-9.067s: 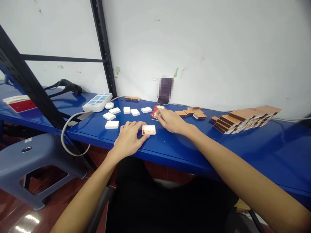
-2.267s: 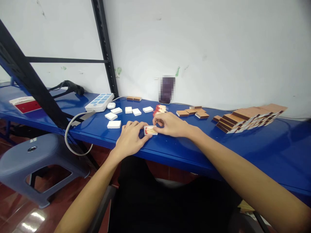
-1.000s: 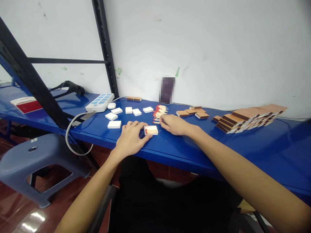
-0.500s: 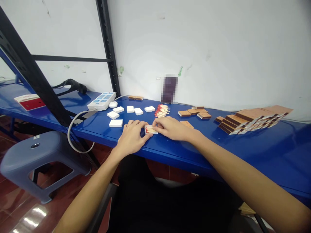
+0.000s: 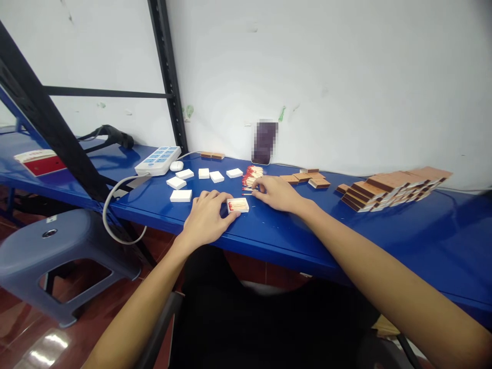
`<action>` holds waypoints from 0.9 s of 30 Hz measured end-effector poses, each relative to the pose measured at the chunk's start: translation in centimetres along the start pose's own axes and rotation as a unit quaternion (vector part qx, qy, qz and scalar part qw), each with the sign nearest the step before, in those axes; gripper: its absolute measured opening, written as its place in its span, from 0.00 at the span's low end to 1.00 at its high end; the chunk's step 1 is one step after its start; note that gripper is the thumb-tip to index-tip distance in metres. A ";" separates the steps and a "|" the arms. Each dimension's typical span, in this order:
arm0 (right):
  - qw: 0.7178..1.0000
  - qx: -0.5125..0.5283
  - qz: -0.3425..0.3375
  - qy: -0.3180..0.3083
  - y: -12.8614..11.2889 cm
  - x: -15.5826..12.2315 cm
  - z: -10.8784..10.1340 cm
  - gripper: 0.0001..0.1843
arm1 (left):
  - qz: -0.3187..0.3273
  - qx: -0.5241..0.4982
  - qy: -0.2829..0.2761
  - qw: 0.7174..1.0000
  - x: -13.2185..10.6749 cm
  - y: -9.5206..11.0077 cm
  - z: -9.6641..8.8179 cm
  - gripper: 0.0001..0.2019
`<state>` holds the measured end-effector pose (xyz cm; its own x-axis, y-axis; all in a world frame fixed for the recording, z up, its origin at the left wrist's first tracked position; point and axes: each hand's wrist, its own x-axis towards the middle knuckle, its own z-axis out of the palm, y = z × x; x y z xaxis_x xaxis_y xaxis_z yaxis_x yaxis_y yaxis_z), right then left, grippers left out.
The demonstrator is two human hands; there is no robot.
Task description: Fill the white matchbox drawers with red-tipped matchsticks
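A small white matchbox tray with red-tipped matches in it lies near the front edge of the blue table. My left hand rests beside it, fingers curled, thumb and fingertips steadying its left end. My right hand reaches past the tray, and its fingertips pinch at the near edge of a loose pile of matches. Whether matches are gripped is too small to tell.
Several empty white trays lie left of the pile. Brown matchbox sleeves and a long stacked row of sleeves sit to the right. A power strip with its cable, a black shelf post and a grey stool are on the left.
My right hand has left the tray and moved back to the match pile. My left hand has kept hold of the tray, which shows more matches than nine seconds ago.
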<state>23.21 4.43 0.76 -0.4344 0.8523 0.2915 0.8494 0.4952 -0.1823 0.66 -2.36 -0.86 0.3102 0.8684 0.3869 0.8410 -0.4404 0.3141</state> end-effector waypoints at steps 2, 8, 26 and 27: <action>1.000 0.007 0.002 -0.010 0.1 0.1 0.1 0.08 | 0.002 0.001 0.001 1.000 0.0 0.0 0.1 0.17; 1.000 0.018 0.009 -0.005 0.4 0.2 0.5 0.09 | 0.006 0.000 0.007 1.000 0.0 -0.2 0.3 0.17; 0.994 0.080 -0.077 0.018 -1.4 -0.4 -0.2 0.08 | 0.001 0.013 0.010 1.000 0.0 -0.1 0.3 0.19; 0.991 0.098 -0.088 0.005 -1.7 -0.5 -0.3 0.08 | -0.003 0.012 0.009 1.000 0.0 -0.1 0.3 0.19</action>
<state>22.07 3.15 1.26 -0.5662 0.7492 0.3435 0.6860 0.6594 -0.3075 0.66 -2.27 -1.13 0.2983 0.8664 0.4004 0.8534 -0.4300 0.2945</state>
